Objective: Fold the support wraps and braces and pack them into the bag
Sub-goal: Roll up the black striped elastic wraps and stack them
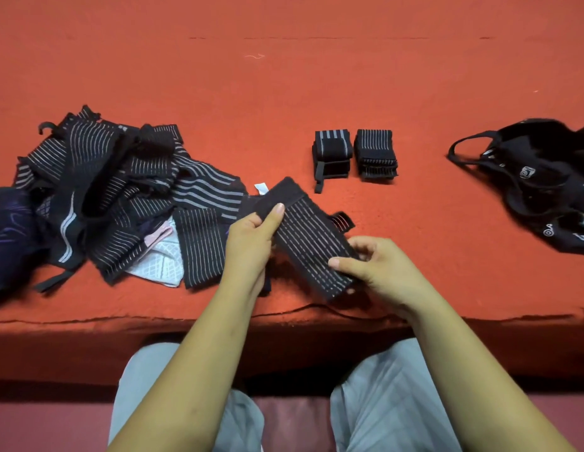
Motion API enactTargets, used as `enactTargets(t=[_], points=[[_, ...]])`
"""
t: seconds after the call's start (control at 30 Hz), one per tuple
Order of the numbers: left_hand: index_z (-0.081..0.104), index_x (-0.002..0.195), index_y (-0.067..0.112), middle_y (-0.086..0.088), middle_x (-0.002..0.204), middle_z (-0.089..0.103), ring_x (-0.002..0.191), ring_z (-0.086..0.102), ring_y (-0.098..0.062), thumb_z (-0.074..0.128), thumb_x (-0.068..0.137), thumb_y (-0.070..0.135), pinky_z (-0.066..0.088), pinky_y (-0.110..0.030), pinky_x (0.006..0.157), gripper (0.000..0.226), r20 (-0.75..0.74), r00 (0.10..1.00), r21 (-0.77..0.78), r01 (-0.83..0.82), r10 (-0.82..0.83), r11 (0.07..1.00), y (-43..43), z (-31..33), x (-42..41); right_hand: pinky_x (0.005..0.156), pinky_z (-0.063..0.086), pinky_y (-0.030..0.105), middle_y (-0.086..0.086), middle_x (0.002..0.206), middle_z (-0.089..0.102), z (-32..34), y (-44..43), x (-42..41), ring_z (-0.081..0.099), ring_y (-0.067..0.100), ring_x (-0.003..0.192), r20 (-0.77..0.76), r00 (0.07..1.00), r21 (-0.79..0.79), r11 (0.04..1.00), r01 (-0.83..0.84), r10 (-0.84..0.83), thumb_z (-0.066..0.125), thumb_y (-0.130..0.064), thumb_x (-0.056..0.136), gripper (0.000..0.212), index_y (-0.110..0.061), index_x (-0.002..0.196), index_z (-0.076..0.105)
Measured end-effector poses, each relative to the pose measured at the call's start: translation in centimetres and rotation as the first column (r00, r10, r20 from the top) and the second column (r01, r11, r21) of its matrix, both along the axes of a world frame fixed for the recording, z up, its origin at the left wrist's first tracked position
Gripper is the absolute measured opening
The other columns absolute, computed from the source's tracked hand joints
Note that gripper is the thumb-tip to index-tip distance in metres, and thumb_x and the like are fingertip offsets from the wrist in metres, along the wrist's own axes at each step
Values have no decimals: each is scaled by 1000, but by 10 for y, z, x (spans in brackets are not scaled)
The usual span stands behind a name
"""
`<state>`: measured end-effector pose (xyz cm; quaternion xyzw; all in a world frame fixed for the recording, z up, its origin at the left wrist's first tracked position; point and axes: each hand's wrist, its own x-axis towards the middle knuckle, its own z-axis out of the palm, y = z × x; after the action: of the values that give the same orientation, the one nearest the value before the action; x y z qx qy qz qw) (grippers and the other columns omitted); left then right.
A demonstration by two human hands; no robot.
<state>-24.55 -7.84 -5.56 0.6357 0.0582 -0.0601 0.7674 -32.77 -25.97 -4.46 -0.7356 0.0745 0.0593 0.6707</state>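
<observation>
The head view, the only one here, looks down over a red cloth-covered table (284,86) with the person seated at its near edge, pale trousers showing below. The left hand (251,236) grips the far, plain black end of a striped support wrap (310,243), thumb laid across the top and fingers curled underneath. The right hand (375,265) pinches the near end of the same wrap between thumb and curled fingers. The wrap runs slantwise between the two hands, held just above the table near its front edge, and looks flattened but not yet folded over; a small loop (342,220) sticks out beside its far right edge. To the left lies a loose pile of wraps and braces (114,190), tangled and overlapping, with a white mesh piece (160,259) tucked under its near side and a dark blue item (10,230) at the far left edge. Beyond the hands, two folded bundles sit side by side: one with broad grey stripes (331,154) and one with thin stripes (375,154). The black bag (545,184) lies slumped at the right, well apart from the bundles, its handle loop spread toward them. By my reading the task is early: two pieces are folded, one is in hand, most of the pile remains, and whether anything is packed in the bag I cannot tell.
</observation>
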Motion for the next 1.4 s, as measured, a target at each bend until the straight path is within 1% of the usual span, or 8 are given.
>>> enactTargets(t=[0.2,0.3,0.37,0.47,0.67,0.8,0.9,1.4], points=[[61,86,13,2,61,68,55,68,-17,48,104,35,51,-27,51,31,-68,998,192,13,0,981,2,-6,2,51,54,27,12,80,73,42,3,4,65,18,60,97,985,340,935,100,-141,69,3,82,43,-21,116,58],[55,96,27,6,79,64,75,64,-10,55,91,20,52,-37,76,8,291,957,369,-124,12,921,19,-22,-3,53,54,27,7,77,70,57,4,6,62,16,62,108,992,353,935,29,-72,72,-7,73,27,-14,98,66],[54,126,25,1,117,57,113,55,-7,58,78,12,42,-27,100,50,490,836,485,-24,-249,874,32,-28,-4,58,55,27,4,80,69,65,4,9,65,16,68,97,995,408,913,-13,-29,70,-8,73,22,-10,95,68],[48,141,21,2,140,45,139,40,-14,66,86,23,27,-27,118,59,532,626,640,145,-571,755,26,-23,-4,76,58,32,11,103,70,73,4,14,71,25,88,114,984,539,824,-175,135,69,-2,77,39,-5,116,64],[67,87,27,20,77,68,76,60,4,77,83,27,48,-21,76,11,314,838,419,300,-447,857,14,4,0,74,59,29,16,99,74,89,16,31,74,25,83,199,980,450,890,-72,-22,64,5,81,24,-6,102,63],[61,113,6,-11,104,71,97,68,-30,72,79,20,57,-49,89,39,217,787,-13,594,-577,805,13,17,-8,66,58,26,13,86,76,101,4,44,74,21,75,144,961,442,885,149,-234,64,-9,92,5,-14,93,63],[53,119,-3,-22,103,71,92,71,-34,61,83,4,59,-42,80,37,146,766,-227,642,-626,733,8,20,-19,74,59,30,14,88,76,103,-3,52,75,25,84,168,936,490,850,193,-309,64,-11,94,5,-14,96,61],[58,127,-8,-37,124,59,109,65,-45,46,97,12,52,-55,99,37,-175,740,-549,474,-649,689,-4,-9,-35,88,54,42,10,101,69,62,-1,67,67,26,102,339,891,258,941,220,-301,69,-14,90,8,-22,90,68]])
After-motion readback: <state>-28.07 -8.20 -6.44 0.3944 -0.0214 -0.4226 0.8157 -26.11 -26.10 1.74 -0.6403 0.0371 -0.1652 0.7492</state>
